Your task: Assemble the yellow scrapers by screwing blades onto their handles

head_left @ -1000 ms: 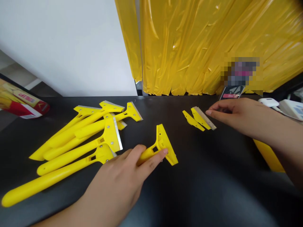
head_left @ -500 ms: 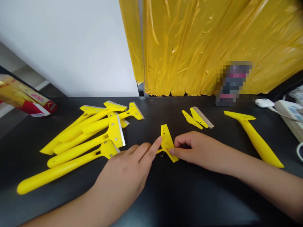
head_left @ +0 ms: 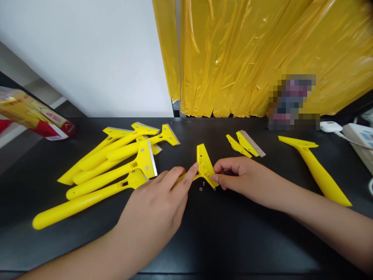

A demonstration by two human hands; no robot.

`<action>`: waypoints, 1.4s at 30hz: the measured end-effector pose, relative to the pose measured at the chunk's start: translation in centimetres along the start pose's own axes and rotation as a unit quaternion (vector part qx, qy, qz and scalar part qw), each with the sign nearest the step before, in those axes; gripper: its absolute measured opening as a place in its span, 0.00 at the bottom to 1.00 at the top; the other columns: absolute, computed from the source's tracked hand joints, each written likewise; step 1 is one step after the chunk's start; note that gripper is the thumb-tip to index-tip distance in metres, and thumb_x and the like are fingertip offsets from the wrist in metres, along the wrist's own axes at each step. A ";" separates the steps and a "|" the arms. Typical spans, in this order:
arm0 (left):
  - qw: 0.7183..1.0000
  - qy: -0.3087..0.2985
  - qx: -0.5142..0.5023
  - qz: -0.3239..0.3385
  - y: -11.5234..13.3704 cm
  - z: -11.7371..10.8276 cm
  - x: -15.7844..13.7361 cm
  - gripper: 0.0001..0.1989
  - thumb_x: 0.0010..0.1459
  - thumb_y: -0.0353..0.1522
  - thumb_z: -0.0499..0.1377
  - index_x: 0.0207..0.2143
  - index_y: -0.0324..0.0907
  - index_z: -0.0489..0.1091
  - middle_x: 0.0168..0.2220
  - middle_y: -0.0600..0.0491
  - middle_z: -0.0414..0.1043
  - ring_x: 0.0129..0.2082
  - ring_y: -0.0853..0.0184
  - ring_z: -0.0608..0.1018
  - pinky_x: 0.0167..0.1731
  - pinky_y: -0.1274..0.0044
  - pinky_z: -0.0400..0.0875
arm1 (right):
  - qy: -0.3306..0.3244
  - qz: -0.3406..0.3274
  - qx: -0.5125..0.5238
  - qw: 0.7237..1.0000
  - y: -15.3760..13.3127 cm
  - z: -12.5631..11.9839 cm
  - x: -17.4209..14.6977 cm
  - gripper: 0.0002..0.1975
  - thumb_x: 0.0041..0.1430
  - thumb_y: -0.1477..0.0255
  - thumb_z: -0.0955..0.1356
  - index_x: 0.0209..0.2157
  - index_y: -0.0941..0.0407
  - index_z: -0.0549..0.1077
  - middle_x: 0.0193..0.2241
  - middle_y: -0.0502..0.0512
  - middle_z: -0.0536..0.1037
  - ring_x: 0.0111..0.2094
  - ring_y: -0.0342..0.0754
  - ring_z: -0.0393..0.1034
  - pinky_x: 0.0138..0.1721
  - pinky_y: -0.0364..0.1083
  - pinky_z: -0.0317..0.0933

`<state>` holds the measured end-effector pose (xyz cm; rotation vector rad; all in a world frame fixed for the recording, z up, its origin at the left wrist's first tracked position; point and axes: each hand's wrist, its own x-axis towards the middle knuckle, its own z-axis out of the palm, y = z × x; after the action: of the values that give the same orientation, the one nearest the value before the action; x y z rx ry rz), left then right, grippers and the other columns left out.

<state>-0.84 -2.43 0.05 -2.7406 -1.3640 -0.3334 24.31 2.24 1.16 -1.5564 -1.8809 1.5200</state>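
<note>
A yellow scraper [head_left: 205, 165] without a blade on its head lies in front of me. My left hand [head_left: 159, 202] is closed round its handle, most of which the hand hides, and the index finger rests against the head. At the head's right edge, the thumb and fingers of my right hand [head_left: 236, 173] pinch it; whether they also hold a small part is hidden. Just below the head are a small screw [head_left: 203, 184] and a nut [head_left: 201, 189] on the black table [head_left: 233, 241]. Another tiny nut [head_left: 214, 189] shows by the head's lower corner.
Several scrapers [head_left: 110, 177] with blades lie piled at left. Behind my right hand are a yellow cover plate [head_left: 237, 146] and another plate with a blade [head_left: 253, 144]. A bare scraper handle [head_left: 323, 175] lies right, near a power strip [head_left: 358, 140]. A packet [head_left: 37, 114] stands far left.
The view has shifted slightly. The scraper head sits a little higher in view, with the screw and nuts below it now showing more clearly. Both hands keep their hold.
</note>
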 end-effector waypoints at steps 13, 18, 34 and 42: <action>0.997 -0.021 -0.054 -0.043 -0.2 -0.2 0.4 0.27 0.75 0.31 0.52 0.73 0.46 0.56 0.54 0.48 0.77 0.41 0.60 0.84 0.37 0.68 0.82 | -0.071 0.017 0.224 0.972 0.5 -0.1 -0.1 0.14 0.64 0.57 0.73 0.44 0.52 0.77 0.26 0.43 0.71 0.18 0.35 0.45 0.18 0.41 0.36; 0.998 -0.008 -0.054 -0.027 -0.2 -0.1 0.4 0.26 0.74 0.30 0.52 0.72 0.44 0.58 0.53 0.47 0.77 0.39 0.60 0.85 0.35 0.68 0.82 | -0.039 0.009 0.212 0.976 0.3 0.1 0.1 0.13 0.65 0.60 0.72 0.47 0.52 0.78 0.26 0.44 0.71 0.17 0.35 0.44 0.18 0.41 0.36; 0.998 -0.028 -0.058 -0.016 -0.3 0.0 0.3 0.26 0.74 0.29 0.51 0.72 0.46 0.58 0.50 0.49 0.77 0.41 0.62 0.84 0.39 0.68 0.84 | 0.305 -0.357 -0.054 0.881 -0.5 -1.2 -4.3 0.06 0.73 0.70 0.68 0.43 0.46 0.78 0.37 0.52 0.79 0.37 0.51 0.73 0.40 0.52 0.68; 0.998 -0.027 -0.062 -0.011 -0.3 0.0 0.3 0.27 0.73 0.28 0.51 0.72 0.48 0.60 0.47 0.50 0.78 0.40 0.63 0.84 0.38 0.73 0.83 | 0.254 -0.412 -0.130 0.865 0.0 -0.8 -3.9 0.06 0.71 0.76 0.68 0.44 0.50 0.75 0.38 0.54 0.80 0.42 0.51 0.76 0.46 0.52 0.69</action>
<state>-0.85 -2.02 0.15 -2.8552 -1.4341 -0.3605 26.41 -0.61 3.00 -0.8684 -2.0404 0.4456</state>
